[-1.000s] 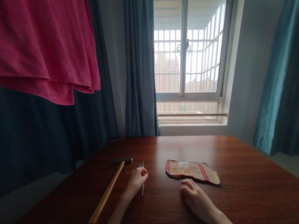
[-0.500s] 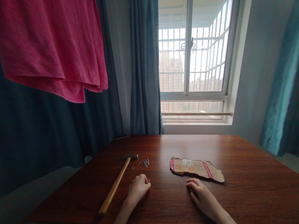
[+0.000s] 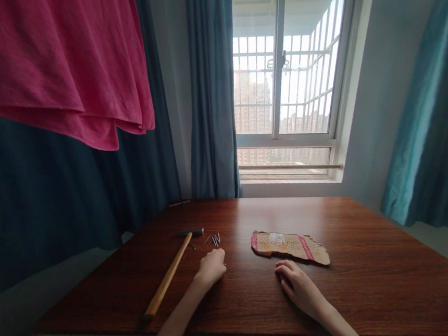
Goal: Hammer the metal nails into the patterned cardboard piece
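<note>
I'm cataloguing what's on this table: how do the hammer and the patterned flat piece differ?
The hammer has a wooden handle and dark head; the patterned flat piece is speckled, with reddish bands. The hammer's handle is slim and straight, while the patterned flat piece is broad with ragged edges. The hammer lies left of the left hand, the patterned flat piece just beyond the right hand. Both lie on the table.
</note>
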{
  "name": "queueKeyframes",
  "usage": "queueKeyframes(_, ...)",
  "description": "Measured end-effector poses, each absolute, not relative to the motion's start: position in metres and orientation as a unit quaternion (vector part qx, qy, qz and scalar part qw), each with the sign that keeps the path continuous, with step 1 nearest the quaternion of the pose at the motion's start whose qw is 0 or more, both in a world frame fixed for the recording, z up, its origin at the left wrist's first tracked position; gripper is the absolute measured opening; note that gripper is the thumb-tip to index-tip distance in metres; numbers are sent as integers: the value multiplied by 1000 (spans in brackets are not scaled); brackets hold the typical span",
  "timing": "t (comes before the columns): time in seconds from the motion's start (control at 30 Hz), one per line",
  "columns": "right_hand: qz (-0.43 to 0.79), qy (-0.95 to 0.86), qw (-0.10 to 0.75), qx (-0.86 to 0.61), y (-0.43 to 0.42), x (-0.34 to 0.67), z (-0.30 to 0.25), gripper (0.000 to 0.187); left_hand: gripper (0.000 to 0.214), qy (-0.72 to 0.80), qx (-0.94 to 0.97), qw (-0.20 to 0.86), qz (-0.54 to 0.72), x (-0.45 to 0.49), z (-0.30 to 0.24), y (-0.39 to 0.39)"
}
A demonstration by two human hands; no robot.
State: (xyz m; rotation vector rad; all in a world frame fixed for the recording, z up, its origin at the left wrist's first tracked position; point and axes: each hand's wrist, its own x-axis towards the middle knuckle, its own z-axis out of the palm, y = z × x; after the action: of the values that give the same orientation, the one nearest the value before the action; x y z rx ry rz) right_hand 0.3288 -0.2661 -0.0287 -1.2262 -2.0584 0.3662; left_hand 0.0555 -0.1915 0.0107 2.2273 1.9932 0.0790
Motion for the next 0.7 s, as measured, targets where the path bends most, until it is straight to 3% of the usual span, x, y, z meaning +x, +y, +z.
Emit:
queueKeyframes(0.3,180,-745,417,-489,-247,319,-38,21,16,478,877,-51,29,82,0,-183)
queueKeyframes(0.5,240,-695,430,-524,-213,286,-43,31,14,324,939,-113,32,109,-2,-190)
queueKeyframes(0.7,253,-695,421,-525,-204,281,-48,31,13,278,951,-129,37,116,-1,-197)
